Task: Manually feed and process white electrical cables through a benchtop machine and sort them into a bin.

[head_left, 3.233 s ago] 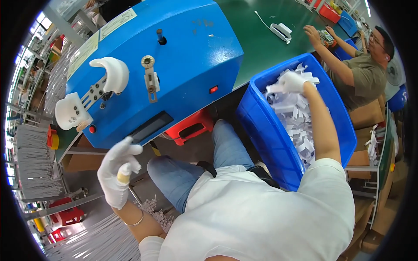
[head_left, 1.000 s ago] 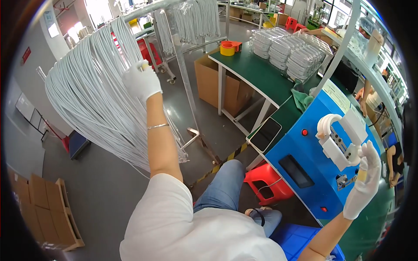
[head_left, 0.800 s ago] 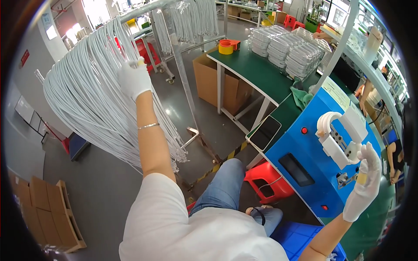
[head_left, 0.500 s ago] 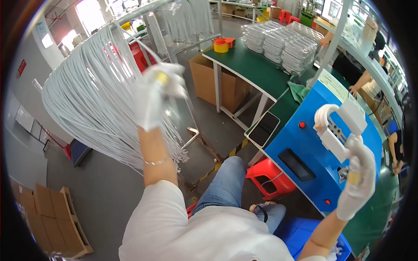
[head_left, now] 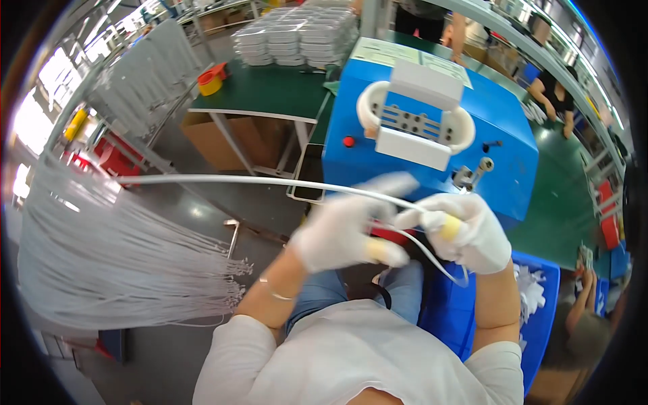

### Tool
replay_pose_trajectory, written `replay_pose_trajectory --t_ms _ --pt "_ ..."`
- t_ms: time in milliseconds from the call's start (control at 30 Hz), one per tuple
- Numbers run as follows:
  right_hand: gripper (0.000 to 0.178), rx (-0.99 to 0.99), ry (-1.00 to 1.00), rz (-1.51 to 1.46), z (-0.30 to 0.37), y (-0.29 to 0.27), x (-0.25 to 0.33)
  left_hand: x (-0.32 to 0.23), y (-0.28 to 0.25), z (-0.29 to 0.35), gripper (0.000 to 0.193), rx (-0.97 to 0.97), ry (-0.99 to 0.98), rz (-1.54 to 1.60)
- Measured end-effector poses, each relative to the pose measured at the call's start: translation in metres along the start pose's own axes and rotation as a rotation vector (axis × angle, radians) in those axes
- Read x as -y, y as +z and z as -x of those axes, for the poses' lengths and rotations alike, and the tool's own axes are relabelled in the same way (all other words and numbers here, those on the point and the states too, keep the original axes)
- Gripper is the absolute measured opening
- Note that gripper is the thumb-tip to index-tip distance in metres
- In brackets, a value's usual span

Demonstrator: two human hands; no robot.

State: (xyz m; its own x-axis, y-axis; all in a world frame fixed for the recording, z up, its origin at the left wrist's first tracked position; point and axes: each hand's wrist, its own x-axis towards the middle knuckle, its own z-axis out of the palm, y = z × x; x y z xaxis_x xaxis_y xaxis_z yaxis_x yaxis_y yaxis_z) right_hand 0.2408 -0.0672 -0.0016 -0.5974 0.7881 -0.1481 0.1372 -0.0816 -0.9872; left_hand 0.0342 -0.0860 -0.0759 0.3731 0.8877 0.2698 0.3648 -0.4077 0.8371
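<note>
A long white cable (head_left: 263,180) runs from the hanging bundle of cables (head_left: 121,263) on the left across to my right hand (head_left: 472,233). My right hand, in a white glove with yellow finger covers, pinches the cable in front of the blue machine (head_left: 506,172). A free length of the cable loops below the fingers, its end hanging over the blue bin. Beside it my left hand (head_left: 337,233), gloved the same way, is blurred, with thumb and forefinger stretched apart; the cable passes by its fingers. Whether the left hand touches the cable is hard to see.
White guards and a slotted metal plate top the machine, with a red button (head_left: 348,142). Right of my legs stands a blue bin (head_left: 540,324) holding white scraps. Stacked clear trays (head_left: 290,37) and yellow tape (head_left: 209,84) lie on the green table (head_left: 270,91). Co-workers stand beyond.
My view has turned right. My left hand has come from the hanging bundle to near my right hand. My right hand has left the machine's guard and now grips a cable.
</note>
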Motion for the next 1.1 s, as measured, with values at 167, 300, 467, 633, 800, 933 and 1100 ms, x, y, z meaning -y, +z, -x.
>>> replay_pose_trajectory --t_ms 167,300,467,633,800,933,1100 --pt "0.025 -0.090 -0.158 -0.530 0.060 -0.081 -0.097 0.011 -0.059 0.058 0.009 -0.737 0.660 0.717" --pt "0.052 -0.077 -0.435 -1.081 0.096 -0.111 -0.158 0.015 -0.086 0.087 0.016 -0.437 0.641 1.221" --pt "0.039 -1.226 -0.277 0.325 0.098 -0.117 -0.171 0.018 -0.039 0.068 0.027 -0.684 0.289 1.004" --pt "0.048 -0.558 -0.609 0.778 0.054 -0.037 -0.079 -0.018 0.043 0.016 0.035 -0.186 -0.006 0.925" --pt "0.016 -0.459 -0.334 0.549 0.046 -0.028 -0.092 -0.012 0.034 -0.017 0.033 -0.286 -0.076 0.761" --pt "0.016 -0.696 -0.272 0.538 0.067 -0.057 -0.094 0.016 -0.014 -0.028 0.019 -0.522 -0.030 0.988" --pt "0.015 -0.828 -0.214 0.479 0.075 -0.071 -0.091 0.020 -0.041 -0.038 0.016 -0.629 -0.099 0.830"
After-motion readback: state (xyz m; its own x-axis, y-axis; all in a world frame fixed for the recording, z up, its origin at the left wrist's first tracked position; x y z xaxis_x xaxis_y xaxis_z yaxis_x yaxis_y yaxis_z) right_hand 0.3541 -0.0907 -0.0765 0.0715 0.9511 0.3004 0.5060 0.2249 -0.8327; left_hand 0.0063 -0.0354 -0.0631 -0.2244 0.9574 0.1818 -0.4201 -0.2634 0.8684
